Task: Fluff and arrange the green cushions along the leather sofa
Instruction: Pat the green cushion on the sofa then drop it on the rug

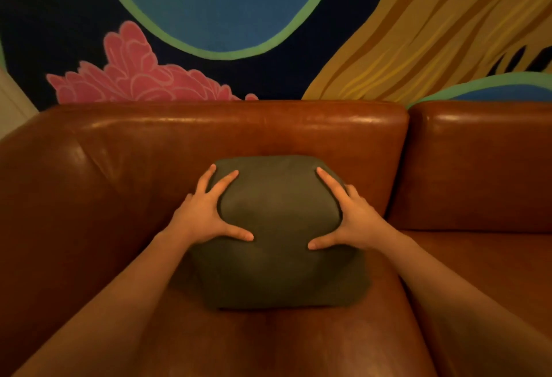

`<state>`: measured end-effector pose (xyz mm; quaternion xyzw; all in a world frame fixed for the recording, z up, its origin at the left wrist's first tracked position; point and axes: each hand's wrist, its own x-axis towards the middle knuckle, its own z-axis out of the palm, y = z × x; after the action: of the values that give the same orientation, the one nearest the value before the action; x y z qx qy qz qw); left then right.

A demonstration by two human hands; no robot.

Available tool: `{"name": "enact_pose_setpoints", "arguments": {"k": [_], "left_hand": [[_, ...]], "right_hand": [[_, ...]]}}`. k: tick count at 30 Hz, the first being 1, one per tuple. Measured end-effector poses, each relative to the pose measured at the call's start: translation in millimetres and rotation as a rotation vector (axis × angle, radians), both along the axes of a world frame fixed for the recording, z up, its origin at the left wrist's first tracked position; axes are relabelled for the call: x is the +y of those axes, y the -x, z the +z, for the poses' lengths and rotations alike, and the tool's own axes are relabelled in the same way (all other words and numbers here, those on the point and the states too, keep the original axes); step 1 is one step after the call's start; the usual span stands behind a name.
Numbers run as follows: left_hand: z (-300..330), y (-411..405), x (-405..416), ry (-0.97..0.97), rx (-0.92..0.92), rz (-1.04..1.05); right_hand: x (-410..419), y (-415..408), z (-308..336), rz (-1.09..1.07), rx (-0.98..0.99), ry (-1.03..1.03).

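Fluffing step — one green cushion on the leather sofa, propped against its back edge.
Left hand and right hand press its sides, fingers spread flat, nothing clasped — next, probably plump and square it upright.

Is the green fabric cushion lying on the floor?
No, the green fabric cushion stands on the brown leather sofa, leaning against its backrest.

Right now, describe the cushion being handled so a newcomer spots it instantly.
Find the brown leather sofa under the painted mural. On its left seat section, leaning on the backrest, sits a green cushion. It is the only cushion visible, with the left hand and right hand pressing its sides.
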<state>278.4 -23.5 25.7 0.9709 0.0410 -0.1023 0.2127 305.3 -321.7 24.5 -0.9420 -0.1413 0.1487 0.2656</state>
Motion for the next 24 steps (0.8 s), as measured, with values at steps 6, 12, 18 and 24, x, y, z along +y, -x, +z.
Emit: {"name": "enact_pose_setpoints", "arguments": {"k": [6,12,18,24], "left_hand": [[22.7,-8.9,0.7,-0.13,-0.104,-0.028],[7.5,-5.7,3.6,-0.134,0.002,-0.041],[20.6,-6.2,3.5,-0.162,0.075,-0.057],[48.6,22.3,-53.2,-0.278,-0.131,-0.223]], "right_hand": [[5.8,-10.4,21.8,-0.012,-0.024,-0.111],[15.6,-6.0,-0.3,-0.028,0.039,-0.047],[14.0,-4.2,11.4,-0.046,-0.025,0.075],[-8.1,41.6,42.1,-0.106,-0.141,0.13]]}}
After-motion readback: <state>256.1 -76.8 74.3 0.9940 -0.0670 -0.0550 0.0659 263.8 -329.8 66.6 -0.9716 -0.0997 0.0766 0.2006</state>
